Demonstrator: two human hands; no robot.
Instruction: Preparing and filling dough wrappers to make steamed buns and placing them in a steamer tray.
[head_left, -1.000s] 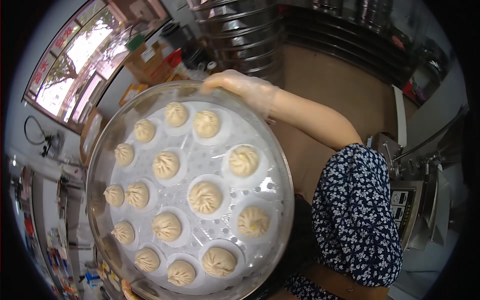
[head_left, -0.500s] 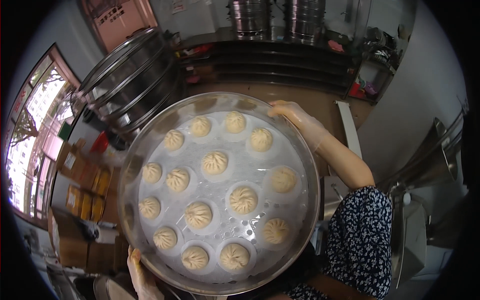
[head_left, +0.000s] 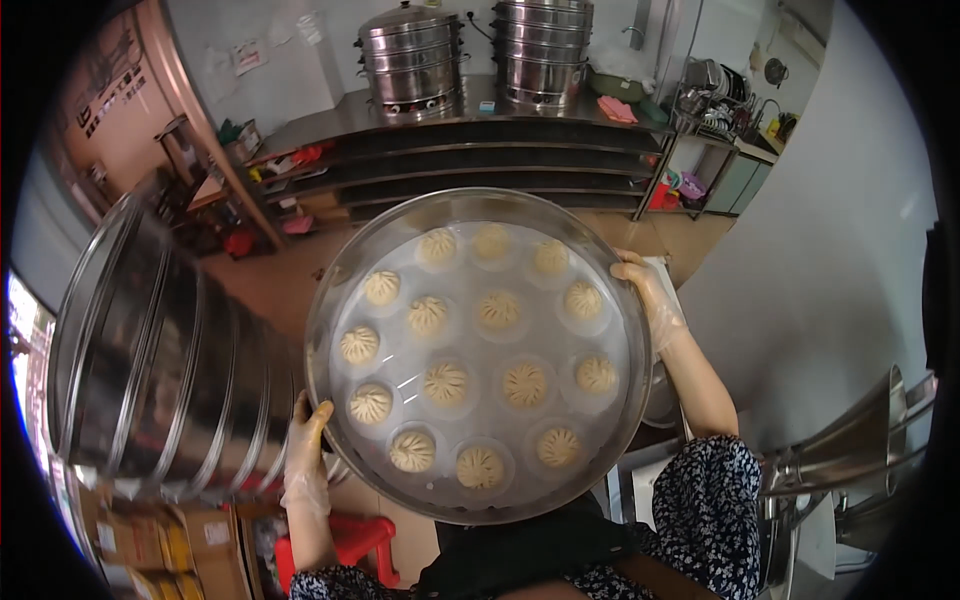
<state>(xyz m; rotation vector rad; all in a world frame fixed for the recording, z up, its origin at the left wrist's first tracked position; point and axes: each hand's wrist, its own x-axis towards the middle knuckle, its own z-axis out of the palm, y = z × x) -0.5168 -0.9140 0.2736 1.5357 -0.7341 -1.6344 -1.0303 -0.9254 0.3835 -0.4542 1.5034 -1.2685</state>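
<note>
I carry a large round steel steamer tray [head_left: 345, 265] in front of me, held level in the air. Several pleated raw buns [head_left: 445, 382] sit spaced out on its pale liner. My left hand [head_left: 305, 460], in a thin clear glove, grips the tray's near left rim. On the far right rim my right hand [head_left: 650, 295], also gloved, holds the other side. Both forearms come up from the lower edge; the right sleeve is dark with small white flowers.
A tall stack of steel steamer tiers [head_left: 150, 350] stands close on my left. Two more steamer stacks [head_left: 415, 60] sit on a long steel counter [head_left: 330, 115] at the back. A red stool [head_left: 345, 545] is below. A metal rack [head_left: 850, 450] is at the right.
The view has swung to the right with the tray: the window has left the frame, the steamer stack has slid to the left, and the back counter has come into sight. Both hands keep their grip.
</note>
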